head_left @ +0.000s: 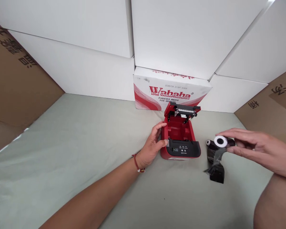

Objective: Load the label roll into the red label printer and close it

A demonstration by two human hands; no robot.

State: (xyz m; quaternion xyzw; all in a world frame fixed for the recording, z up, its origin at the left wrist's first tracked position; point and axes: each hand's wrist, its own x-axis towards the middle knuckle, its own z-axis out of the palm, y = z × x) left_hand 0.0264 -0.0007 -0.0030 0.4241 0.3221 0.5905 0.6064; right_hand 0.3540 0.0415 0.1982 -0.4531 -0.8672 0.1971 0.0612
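A red and black label printer [181, 135] stands on the cloth with its lid [183, 110] raised, and its red inner bay holds nothing that I can see. My left hand [152, 144] grips the printer's left side, the thumb on a grey tab at the front corner and the fingers along the wall. To the right of the printer, my right hand [255, 148] is closed on a black ribbon roll [221, 141] with a white core. Its loose black film [216, 171] trails down. Beside it is a second, thinner roll [208, 142], joined by the film.
Behind the printer lies a white and red Wahaha water carton [169, 90]. Large white boxes [176, 35] form a wall at the back. Brown cardboard [16, 82] flanks the left, and another brown box [271, 105] the right. Pale green cloth [73, 143] covers the surface.
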